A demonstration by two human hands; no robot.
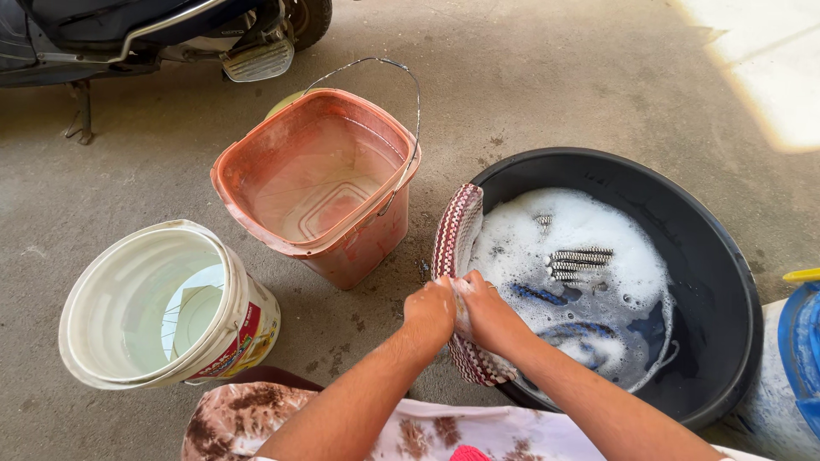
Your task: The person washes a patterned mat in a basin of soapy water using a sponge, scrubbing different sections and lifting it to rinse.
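A wide black tub (726, 282) on the concrete floor holds soapy, foamy water with striped cloth pieces floating in it. A red-and-white patterned cloth (454, 230) hangs over the tub's left rim. My left hand (430, 309) and my right hand (483, 309) are pressed together on that cloth at the rim, both gripping a soapy part of it.
A square orange bucket (363, 243) with a wire handle holds water, left of the tub. A round white bucket (120, 282) with water stands at the lower left. A parked scooter (128, 30) is at the top left. A blue container (803, 341) sits at the right edge.
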